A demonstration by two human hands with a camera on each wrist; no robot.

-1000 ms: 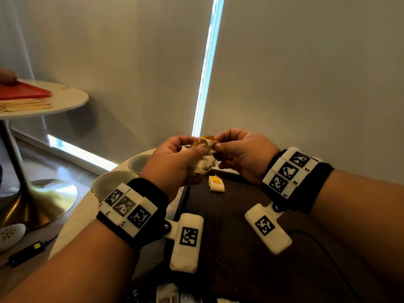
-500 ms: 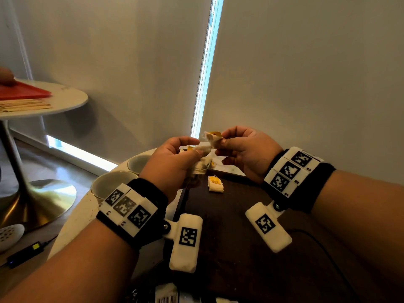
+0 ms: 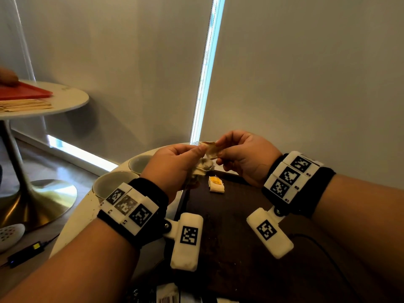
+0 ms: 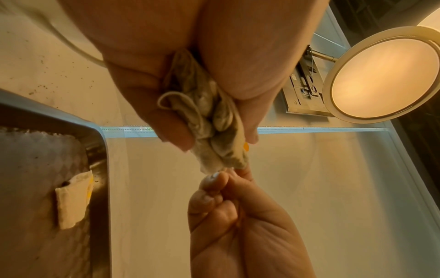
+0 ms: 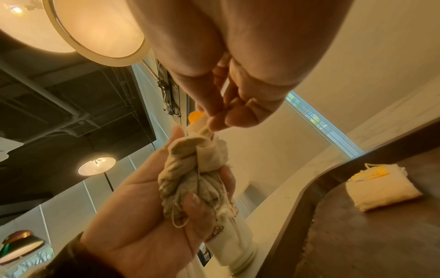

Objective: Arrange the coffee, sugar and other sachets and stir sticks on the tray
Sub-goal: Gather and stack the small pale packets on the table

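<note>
My left hand [image 3: 197, 153] grips a crumpled bunch of beige tea-bag sachets [image 3: 202, 166] with loose strings, raised above the far edge of the dark tray [image 3: 229, 226]. In the wrist views the bunch [image 4: 214, 120] [image 5: 197, 178] fills the left palm. My right hand [image 3: 219, 149] pinches the top end of one sachet [image 3: 211, 148] [image 5: 199, 125] with an orange tag, which still touches the bunch. One folded sachet [image 3: 216, 183] [image 4: 71, 199] [image 5: 378, 186] lies alone on the tray near its far left corner.
Two white cups [image 3: 113, 184] [image 3: 140, 162] stand on the white round table [image 3: 72, 226] left of the tray. Barcoded packets [image 3: 168, 297] lie at the near edge. A second table at far left holds a red tray [image 3: 24, 92] and wooden stir sticks [image 3: 24, 104].
My right hand drew one sachet's end up out of the bunch, then came down a little toward it. The left hand kept its grip almost in place.
</note>
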